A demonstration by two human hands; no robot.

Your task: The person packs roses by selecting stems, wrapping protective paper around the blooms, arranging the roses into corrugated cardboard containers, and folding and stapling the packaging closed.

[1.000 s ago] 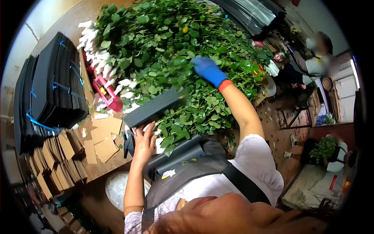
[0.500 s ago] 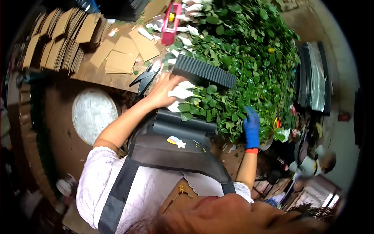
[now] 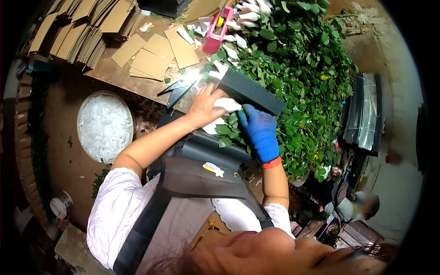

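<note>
A bare left hand [image 3: 204, 109] holds a white wrapped bundle [image 3: 229, 105] between thumb and fingers at frame centre; the blue-gloved right hand [image 3: 261, 127] rests at its outer end, its grip impossible to tell. A light hold should spare the wrap. Beyond lie a ridged dark block [image 3: 252, 90], heaped greenery [image 3: 311, 101] and, top centre, a pink tape dispenser [image 3: 212, 43].

White blouse [image 3: 112, 215], dark star-printed apron [image 3: 192, 178], red-cuffed blue glove [image 3: 266, 144] on right hand [image 3: 259, 126]
</note>
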